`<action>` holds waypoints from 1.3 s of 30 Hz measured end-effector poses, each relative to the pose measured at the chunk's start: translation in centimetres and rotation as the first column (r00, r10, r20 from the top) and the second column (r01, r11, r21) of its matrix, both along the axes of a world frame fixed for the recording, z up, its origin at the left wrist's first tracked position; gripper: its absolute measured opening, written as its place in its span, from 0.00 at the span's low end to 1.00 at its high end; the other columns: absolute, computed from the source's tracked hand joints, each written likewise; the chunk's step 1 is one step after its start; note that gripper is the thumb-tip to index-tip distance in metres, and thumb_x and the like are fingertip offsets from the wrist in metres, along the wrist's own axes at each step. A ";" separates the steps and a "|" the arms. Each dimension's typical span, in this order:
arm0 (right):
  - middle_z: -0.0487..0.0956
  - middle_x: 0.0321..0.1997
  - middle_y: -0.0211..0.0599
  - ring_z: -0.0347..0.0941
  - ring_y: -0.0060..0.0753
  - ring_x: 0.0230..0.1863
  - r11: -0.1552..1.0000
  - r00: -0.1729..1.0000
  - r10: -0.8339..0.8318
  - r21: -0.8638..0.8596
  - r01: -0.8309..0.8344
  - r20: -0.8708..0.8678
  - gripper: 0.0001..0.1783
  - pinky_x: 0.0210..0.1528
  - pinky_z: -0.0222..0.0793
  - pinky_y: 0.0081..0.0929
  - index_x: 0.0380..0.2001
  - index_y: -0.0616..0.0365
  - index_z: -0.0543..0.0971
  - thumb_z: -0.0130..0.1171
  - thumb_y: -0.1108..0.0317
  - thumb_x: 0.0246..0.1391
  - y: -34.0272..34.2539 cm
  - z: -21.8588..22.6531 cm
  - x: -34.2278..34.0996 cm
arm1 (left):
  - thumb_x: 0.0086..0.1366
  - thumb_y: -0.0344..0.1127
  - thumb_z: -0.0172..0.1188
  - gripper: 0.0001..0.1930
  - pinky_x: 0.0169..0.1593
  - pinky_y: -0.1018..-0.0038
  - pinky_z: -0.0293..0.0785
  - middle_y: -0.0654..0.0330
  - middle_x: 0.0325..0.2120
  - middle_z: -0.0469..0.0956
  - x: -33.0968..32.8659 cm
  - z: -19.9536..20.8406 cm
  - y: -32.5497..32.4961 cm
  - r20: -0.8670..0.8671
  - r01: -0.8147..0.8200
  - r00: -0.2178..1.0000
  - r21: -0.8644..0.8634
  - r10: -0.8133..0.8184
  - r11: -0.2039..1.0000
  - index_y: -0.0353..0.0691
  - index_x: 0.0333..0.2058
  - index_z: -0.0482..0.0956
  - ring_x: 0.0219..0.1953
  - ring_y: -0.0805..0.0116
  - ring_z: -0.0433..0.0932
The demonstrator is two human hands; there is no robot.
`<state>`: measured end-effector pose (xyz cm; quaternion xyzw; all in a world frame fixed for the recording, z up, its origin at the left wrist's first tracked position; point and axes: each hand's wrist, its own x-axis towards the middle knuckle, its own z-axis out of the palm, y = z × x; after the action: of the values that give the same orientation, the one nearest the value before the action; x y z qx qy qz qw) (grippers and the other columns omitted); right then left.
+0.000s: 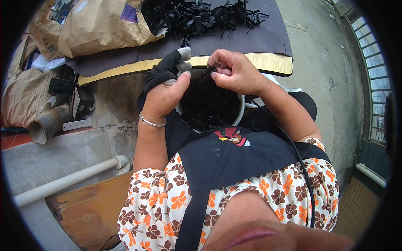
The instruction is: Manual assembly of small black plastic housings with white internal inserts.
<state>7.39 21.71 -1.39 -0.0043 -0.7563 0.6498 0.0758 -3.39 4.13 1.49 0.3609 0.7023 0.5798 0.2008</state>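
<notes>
My left hand [167,77] wears a black glove with grey fingertips, its thumb bare. Its fingers are curled closed, and what they hold, if anything, is hidden. A small black plastic part [185,41] shows just beyond the gloved fingertips; I cannot tell whether they touch it. Bare and close to the left, my right hand [236,73] pinches a small black plastic piece [212,67] between thumb and fingers. Both hands are above a round bucket [241,112] with a light rim, set between my legs. Dark pieces [205,106] lie in it, too shadowed to make out singly.
A heap of black plastic parts [209,19] spills from a brown paper sack [104,27] onto the dark-covered table [268,37], whose yellowish edge faces me. At left are another sack [25,98], a metal pipe [50,121] and a white pipe [67,180].
</notes>
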 end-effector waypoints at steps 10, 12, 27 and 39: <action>0.75 0.23 0.46 0.74 0.45 0.27 0.935 0.996 -0.005 0.352 0.035 -0.087 0.10 0.32 0.69 0.32 0.31 0.62 0.75 0.54 0.66 0.51 0.1 0.4 -0.6 | 0.55 0.36 0.58 0.15 0.44 0.69 0.70 0.51 0.35 0.77 -4.6 -4.0 4.6 -0.851 -0.421 0.525 -0.280 -0.020 0.863 0.36 0.39 0.76 0.37 0.54 0.75; 0.75 0.23 0.43 0.73 0.46 0.27 0.860 0.961 -0.023 0.485 0.159 -0.274 0.10 0.31 0.69 0.34 0.30 0.61 0.74 0.56 0.64 0.50 0.5 -0.3 -0.7 | 0.52 0.33 0.56 0.10 0.39 0.66 0.71 0.49 0.29 0.76 -3.8 -4.0 4.0 -0.787 -0.326 0.598 -0.069 0.149 0.943 0.36 0.34 0.75 0.34 0.51 0.75; 0.76 0.24 0.30 0.70 0.20 0.25 0.978 0.989 -0.141 0.154 0.144 -0.034 0.09 0.27 0.66 0.23 0.30 0.64 0.76 0.57 0.68 0.51 0.1 -0.7 -0.9 | 0.59 0.29 0.57 0.14 0.29 0.84 0.67 0.61 0.29 0.76 1.8 -0.2 1.8 0.415 -0.036 0.905 0.297 -0.095 0.954 0.31 0.43 0.72 0.25 0.78 0.71; 0.71 0.18 0.28 0.64 0.22 0.21 0.990 0.983 0.028 0.139 -0.002 -0.184 0.13 0.24 0.61 0.23 0.26 0.61 0.75 0.60 0.60 0.50 -0.7 0.9 0.3 | 0.61 0.30 0.57 0.19 0.39 0.80 0.68 0.56 0.42 0.75 1.5 -0.6 2.6 -0.141 -0.076 0.985 0.154 0.098 0.985 0.30 0.50 0.69 0.35 0.76 0.72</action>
<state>7.68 21.01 -0.53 0.0670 -0.7891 0.5940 0.1411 -1.93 6.71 0.85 0.3858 0.6852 0.6104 0.0952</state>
